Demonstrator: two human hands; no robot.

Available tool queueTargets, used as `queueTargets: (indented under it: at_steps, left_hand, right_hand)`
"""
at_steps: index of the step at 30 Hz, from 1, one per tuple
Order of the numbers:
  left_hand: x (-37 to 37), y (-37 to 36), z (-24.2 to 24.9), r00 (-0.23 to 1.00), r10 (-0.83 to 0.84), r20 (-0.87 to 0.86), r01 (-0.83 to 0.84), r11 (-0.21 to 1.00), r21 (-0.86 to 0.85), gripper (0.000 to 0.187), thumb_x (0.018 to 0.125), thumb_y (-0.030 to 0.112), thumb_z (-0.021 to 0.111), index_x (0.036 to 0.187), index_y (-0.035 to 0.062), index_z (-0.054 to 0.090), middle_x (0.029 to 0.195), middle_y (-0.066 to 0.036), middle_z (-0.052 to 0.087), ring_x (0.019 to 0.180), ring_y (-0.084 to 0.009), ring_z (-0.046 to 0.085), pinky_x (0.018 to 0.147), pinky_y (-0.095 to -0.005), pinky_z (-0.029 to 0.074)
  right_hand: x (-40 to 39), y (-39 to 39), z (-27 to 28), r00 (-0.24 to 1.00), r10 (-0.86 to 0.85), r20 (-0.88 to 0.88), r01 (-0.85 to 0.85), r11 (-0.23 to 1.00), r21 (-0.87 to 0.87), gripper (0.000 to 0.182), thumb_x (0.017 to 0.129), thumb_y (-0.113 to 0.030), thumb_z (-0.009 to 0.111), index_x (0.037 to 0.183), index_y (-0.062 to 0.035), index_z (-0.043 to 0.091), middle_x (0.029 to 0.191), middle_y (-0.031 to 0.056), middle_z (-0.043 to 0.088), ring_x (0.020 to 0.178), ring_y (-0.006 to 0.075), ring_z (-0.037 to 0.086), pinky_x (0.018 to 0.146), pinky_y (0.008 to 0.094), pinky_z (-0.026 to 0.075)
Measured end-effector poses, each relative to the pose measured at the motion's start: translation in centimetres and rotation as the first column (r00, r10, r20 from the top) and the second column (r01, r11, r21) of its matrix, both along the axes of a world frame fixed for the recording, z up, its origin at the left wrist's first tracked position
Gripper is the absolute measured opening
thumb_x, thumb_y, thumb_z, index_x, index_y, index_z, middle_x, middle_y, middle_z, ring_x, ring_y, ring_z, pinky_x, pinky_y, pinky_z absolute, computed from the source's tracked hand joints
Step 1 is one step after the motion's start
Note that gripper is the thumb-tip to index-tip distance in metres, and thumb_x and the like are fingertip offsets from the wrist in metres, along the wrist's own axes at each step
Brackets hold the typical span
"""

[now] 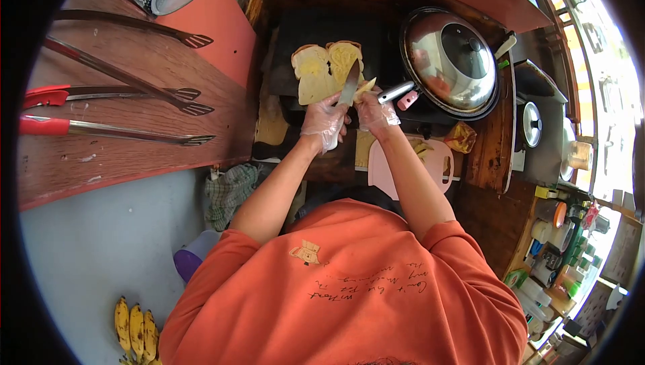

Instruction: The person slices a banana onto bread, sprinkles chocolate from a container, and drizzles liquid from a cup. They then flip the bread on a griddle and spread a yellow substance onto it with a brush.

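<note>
My left hand, in a clear plastic glove, grips a knife with its blade pointing up and away. Beside it, my gloved right hand holds a pale yellow piece, perhaps banana, next to the blade. Just beyond my hands, bread slices with yellow topping lie on a dark flat surface. The knife tip is over the right side of the bread. A pink cutting board with yellowish pieces on it is partly hidden under my right forearm.
A lidded pan stands at the right, its handle reaching toward my right hand. Several tongs lie on the wooden surface at left. A checked cloth hangs nearer me. Bananas are at lower left; jars and bottles are at far right.
</note>
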State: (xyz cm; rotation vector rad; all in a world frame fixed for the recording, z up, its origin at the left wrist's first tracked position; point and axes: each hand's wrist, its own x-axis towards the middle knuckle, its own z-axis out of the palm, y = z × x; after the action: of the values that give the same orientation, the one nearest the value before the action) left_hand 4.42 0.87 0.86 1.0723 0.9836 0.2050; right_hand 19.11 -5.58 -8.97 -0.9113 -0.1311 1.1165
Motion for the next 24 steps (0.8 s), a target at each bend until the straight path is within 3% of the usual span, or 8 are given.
queueTargets:
  at_steps: [2, 6, 12, 14, 17, 20, 24]
  left_hand:
    - [-0.5, -0.3, 0.4, 1.0, -0.012, -0.01, 0.012, 1.0, -0.018, 0.05, 0.097, 0.017, 0.062, 0.145, 0.0085, 0.051, 0.07, -0.004, 0.062, 0.048, -0.0104, 0.055, 0.04, -0.0272, 0.046]
    - [-1.7, -1.1, 1.0, 0.999, -0.027, -0.045, 0.025, 0.998, -0.05, 0.049, 0.098, 0.018, 0.061, 0.145, 0.0098, 0.052, 0.07, -0.003, 0.062, 0.048, -0.0101, 0.054, 0.04, -0.0273, 0.045]
    - [-3.9, -1.3, 2.3, 0.995, -0.075, -0.064, 0.07, 0.994, -0.081, 0.048, 0.099, 0.018, 0.062, 0.145, 0.0115, 0.052, 0.071, -0.004, 0.061, 0.047, -0.0102, 0.053, 0.039, -0.0275, 0.044]
    - [-4.8, -1.1, 2.7, 0.992, -0.098, -0.079, 0.091, 0.992, -0.084, 0.049, 0.099, 0.017, 0.062, 0.147, 0.0121, 0.05, 0.071, -0.004, 0.061, 0.047, -0.0104, 0.053, 0.038, -0.0278, 0.044]
    - [-5.7, -0.8, 2.4, 0.997, -0.079, -0.017, 0.078, 0.997, -0.027, 0.05, 0.099, 0.016, 0.063, 0.146, 0.0103, 0.05, 0.07, -0.004, 0.06, 0.047, -0.0101, 0.052, 0.038, -0.028, 0.044]
    - [-5.1, -0.4, 2.7, 0.992, -0.067, -0.108, 0.077, 0.993, 0.09, 0.049, 0.099, 0.014, 0.062, 0.146, 0.0088, 0.05, 0.069, -0.004, 0.059, 0.045, -0.0102, 0.051, 0.038, -0.0283, 0.042]
    - [-3.8, 0.0, 2.1, 0.986, -0.109, -0.128, 0.126, 0.983, 0.136, 0.051, 0.098, 0.015, 0.063, 0.146, 0.0033, 0.049, 0.07, -0.005, 0.061, 0.046, -0.0105, 0.052, 0.038, -0.0287, 0.043]
  right_hand:
    - [-0.4, 0.1, 0.6, 0.996, -0.088, -0.016, 0.087, 0.996, -0.022, 0.031, 0.083, -0.001, 0.058, 0.114, 0.0011, 0.055, 0.101, 0.0097, 0.06, 0.087, 0.0185, 0.061, 0.074, 0.028, 0.051]
    - [-0.1, -0.1, 0.2, 0.998, -0.049, 0.032, 0.051, 0.996, -0.078, 0.03, 0.084, 0.0, 0.057, 0.114, 0.001, 0.055, 0.1, 0.0092, 0.06, 0.085, 0.0179, 0.061, 0.073, 0.0272, 0.051]
    - [-0.5, 0.1, 0.1, 0.991, -0.136, -0.007, 0.135, 0.988, -0.079, 0.034, 0.083, 0.003, 0.057, 0.118, 0.0028, 0.055, 0.099, 0.0091, 0.061, 0.086, 0.0178, 0.062, 0.077, 0.0273, 0.052]
    - [-0.1, 0.1, -0.7, 0.995, -0.092, -0.038, 0.089, 0.994, -0.07, 0.034, 0.084, 0.01, 0.057, 0.118, 0.0035, 0.054, 0.112, 0.0128, 0.06, 0.101, 0.0225, 0.061, 0.09, 0.0294, 0.052]
    - [0.0, 0.5, -1.0, 0.994, -0.074, -0.081, 0.076, 0.997, 0.018, 0.033, 0.086, 0.01, 0.057, 0.119, 0.0039, 0.054, 0.116, 0.015, 0.06, 0.106, 0.0248, 0.063, 0.094, 0.0313, 0.053]
    - [-0.4, 0.3, 0.6, 0.988, -0.133, -0.074, 0.128, 0.99, -0.061, 0.031, 0.089, 0.009, 0.057, 0.119, 0.005, 0.052, 0.119, 0.0172, 0.061, 0.112, 0.0278, 0.063, 0.099, 0.034, 0.053]
    - [-0.4, 0.7, -0.4, 0.985, -0.156, -0.075, 0.151, 0.987, -0.061, 0.037, 0.084, 0.007, 0.058, 0.12, 0.0043, 0.054, 0.114, 0.0148, 0.065, 0.099, 0.0215, 0.065, 0.084, 0.0268, 0.055]
